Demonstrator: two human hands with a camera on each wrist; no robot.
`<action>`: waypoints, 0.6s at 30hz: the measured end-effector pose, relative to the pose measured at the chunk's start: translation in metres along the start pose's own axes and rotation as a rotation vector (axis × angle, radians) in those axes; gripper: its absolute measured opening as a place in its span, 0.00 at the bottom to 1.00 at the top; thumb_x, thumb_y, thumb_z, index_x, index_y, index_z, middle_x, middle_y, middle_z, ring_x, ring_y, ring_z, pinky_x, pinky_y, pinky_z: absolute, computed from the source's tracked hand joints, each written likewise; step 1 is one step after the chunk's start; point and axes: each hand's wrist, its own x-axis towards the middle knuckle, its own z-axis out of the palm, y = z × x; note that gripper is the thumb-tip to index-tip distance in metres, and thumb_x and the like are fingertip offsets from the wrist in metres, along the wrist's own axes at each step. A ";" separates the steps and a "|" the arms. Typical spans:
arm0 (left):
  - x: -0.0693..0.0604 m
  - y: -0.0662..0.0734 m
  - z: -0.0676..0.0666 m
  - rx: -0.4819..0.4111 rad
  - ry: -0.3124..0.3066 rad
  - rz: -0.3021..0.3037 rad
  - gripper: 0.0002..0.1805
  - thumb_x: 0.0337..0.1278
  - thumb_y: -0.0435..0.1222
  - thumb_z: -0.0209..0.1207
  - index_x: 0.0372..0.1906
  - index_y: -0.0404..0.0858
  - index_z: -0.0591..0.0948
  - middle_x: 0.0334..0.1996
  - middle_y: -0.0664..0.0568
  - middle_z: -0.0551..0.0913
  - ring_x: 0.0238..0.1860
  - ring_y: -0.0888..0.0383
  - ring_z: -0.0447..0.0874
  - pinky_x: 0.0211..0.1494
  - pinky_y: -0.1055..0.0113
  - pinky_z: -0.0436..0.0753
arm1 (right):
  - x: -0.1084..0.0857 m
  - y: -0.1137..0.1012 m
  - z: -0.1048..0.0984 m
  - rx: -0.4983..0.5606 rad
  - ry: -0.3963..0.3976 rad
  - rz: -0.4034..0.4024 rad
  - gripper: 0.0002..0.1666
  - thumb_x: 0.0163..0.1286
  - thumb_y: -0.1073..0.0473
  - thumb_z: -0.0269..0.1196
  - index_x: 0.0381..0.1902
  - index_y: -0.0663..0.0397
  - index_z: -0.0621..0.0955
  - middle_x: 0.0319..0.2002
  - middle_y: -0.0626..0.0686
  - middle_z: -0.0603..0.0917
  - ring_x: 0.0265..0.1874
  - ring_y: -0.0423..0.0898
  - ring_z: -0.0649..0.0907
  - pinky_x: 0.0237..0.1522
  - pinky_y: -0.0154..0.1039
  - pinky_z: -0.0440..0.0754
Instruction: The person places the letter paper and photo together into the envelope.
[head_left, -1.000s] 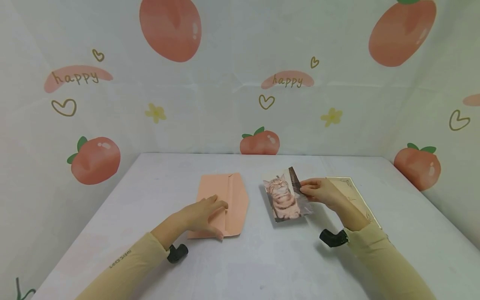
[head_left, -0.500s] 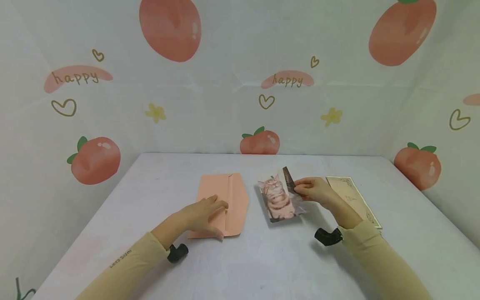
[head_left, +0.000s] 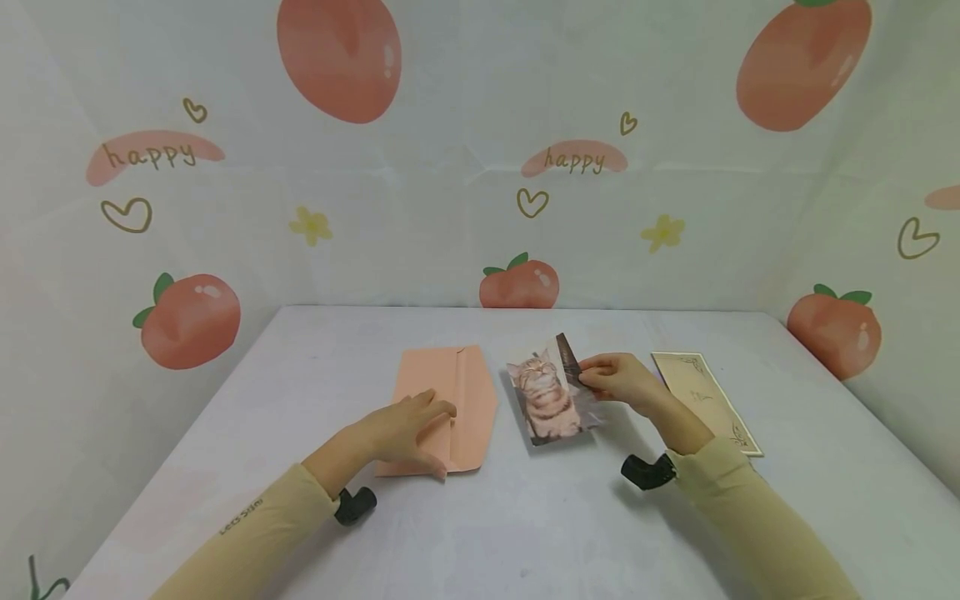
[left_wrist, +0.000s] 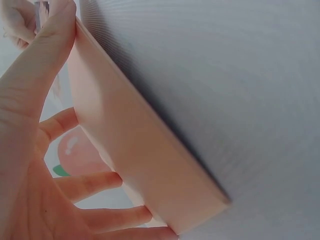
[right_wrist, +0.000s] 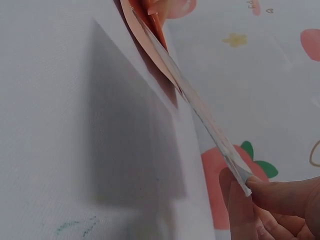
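Observation:
A peach-pink envelope lies on the table left of centre, its pointed flap unfolded to the right. My left hand rests on it with fingers spread; in the left wrist view the fingertips touch the surface of the envelope and the thumb is at its edge. To the right, a cat picture card is held tilted above the table. Thumb and fingers of my right hand pinch its right edge. In the right wrist view the card shows nearly edge-on, its shadow falling below.
A cream card with a gold border lies on the table right of my right hand, partly hidden by the forearm. The white table meets a fruit-printed cloth backdrop at its far edge.
My right hand has carried the cat picture card a little to the left, towards the envelope, uncovering more of the cream card. My left hand has stayed still on the envelope.

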 end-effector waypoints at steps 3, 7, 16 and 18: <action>0.000 0.000 0.000 -0.001 0.002 -0.002 0.40 0.35 0.58 0.69 0.55 0.47 0.68 0.49 0.48 0.68 0.47 0.47 0.74 0.42 0.52 0.79 | 0.001 0.000 0.001 0.005 -0.003 -0.004 0.25 0.67 0.61 0.58 0.57 0.72 0.71 0.48 0.61 0.82 0.31 0.33 0.78 0.34 0.29 0.80; 0.000 0.000 0.000 -0.004 0.000 -0.011 0.40 0.34 0.59 0.69 0.56 0.48 0.68 0.52 0.46 0.68 0.51 0.45 0.74 0.44 0.50 0.79 | 0.004 0.000 0.001 0.013 -0.003 0.001 0.24 0.67 0.61 0.58 0.57 0.71 0.72 0.46 0.58 0.83 0.30 0.33 0.78 0.34 0.28 0.80; 0.000 0.000 0.000 -0.006 -0.001 0.003 0.40 0.36 0.58 0.69 0.56 0.46 0.68 0.48 0.48 0.68 0.47 0.46 0.74 0.44 0.51 0.79 | 0.003 -0.005 0.005 0.032 -0.013 0.013 0.24 0.67 0.62 0.58 0.57 0.73 0.71 0.37 0.49 0.84 0.28 0.34 0.77 0.32 0.28 0.79; 0.000 0.000 0.000 -0.008 -0.002 -0.001 0.40 0.35 0.58 0.69 0.56 0.46 0.68 0.48 0.47 0.68 0.48 0.46 0.74 0.44 0.51 0.79 | 0.003 -0.007 0.006 0.030 -0.006 0.023 0.24 0.67 0.63 0.58 0.57 0.72 0.71 0.37 0.49 0.84 0.29 0.34 0.76 0.32 0.28 0.79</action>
